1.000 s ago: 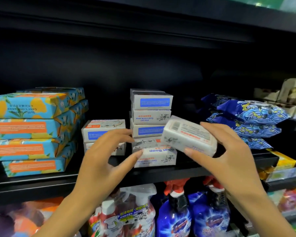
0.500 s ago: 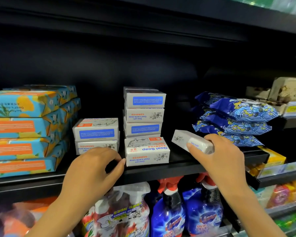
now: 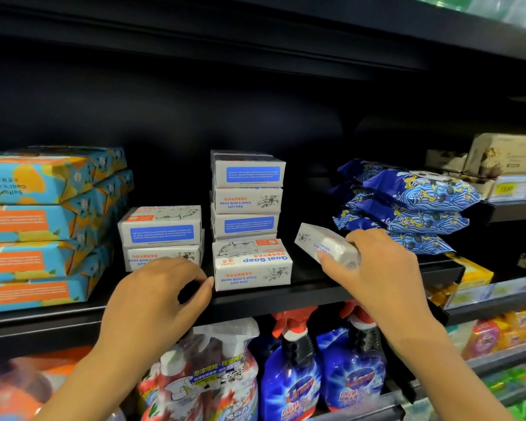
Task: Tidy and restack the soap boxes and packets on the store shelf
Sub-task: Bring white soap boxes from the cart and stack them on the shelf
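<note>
My right hand (image 3: 377, 268) grips a white goat soap box (image 3: 319, 243), tilted, low over the black shelf (image 3: 316, 294) to the right of the middle stack. That stack (image 3: 246, 199) holds three white boxes, with one more goat soap box (image 3: 251, 264) lying in front of it. Two white boxes (image 3: 161, 235) are stacked to its left. My left hand (image 3: 158, 299) hovers with loosely curled fingers in front of that pair, holding nothing.
Several blue-and-orange soap boxes (image 3: 40, 226) are piled at the left. Blue patterned packets (image 3: 407, 205) lie stacked at the right, with more goods beyond. Spray bottles (image 3: 292, 375) stand on the shelf below.
My right hand has lowered the white box from chest height in front of the stack down to the shelf on the right. My left hand dropped toward the shelf edge and curled.
</note>
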`<state>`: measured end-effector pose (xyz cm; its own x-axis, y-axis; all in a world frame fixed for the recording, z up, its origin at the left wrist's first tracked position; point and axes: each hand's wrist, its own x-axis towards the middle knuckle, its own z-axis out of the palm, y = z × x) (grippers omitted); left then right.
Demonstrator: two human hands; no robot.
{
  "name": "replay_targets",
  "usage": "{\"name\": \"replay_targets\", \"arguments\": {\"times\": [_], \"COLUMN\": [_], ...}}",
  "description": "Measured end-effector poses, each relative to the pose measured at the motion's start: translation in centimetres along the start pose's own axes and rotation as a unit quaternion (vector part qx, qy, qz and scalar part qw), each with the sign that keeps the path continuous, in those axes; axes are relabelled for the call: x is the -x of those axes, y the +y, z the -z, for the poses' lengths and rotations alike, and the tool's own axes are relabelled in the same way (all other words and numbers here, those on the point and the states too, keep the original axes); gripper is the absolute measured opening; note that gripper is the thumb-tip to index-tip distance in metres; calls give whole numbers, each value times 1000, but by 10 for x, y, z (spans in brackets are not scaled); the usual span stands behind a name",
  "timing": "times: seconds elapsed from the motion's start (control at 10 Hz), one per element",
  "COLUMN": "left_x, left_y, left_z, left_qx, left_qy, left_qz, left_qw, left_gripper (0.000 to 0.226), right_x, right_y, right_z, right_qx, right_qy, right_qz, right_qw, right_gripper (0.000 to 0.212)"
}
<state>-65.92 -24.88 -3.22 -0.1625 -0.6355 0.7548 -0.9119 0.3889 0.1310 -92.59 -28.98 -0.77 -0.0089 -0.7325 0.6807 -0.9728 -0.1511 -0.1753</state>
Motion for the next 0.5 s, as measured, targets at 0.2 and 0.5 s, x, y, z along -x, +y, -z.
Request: {"name": "replay_targets", "arguments": {"times": [0.2,0.5], "left_x": [1,0], "left_y": [-2,-2], "left_z": [0,-2], "left_qx": [-3,-10], "left_qy": [-3,7], "left_qz": [-7,-15], "left_qw": [1000,1000], "left_gripper": [37,36], "right_x": [-4,-12], "right_y": [3,4], "right_z": [-10,-14], "right_qx": [-13,78], "right_qy": [48,67], "right_qz": [-26,-32], "right_qw": [998,994], "right_gripper": [47,64]}}
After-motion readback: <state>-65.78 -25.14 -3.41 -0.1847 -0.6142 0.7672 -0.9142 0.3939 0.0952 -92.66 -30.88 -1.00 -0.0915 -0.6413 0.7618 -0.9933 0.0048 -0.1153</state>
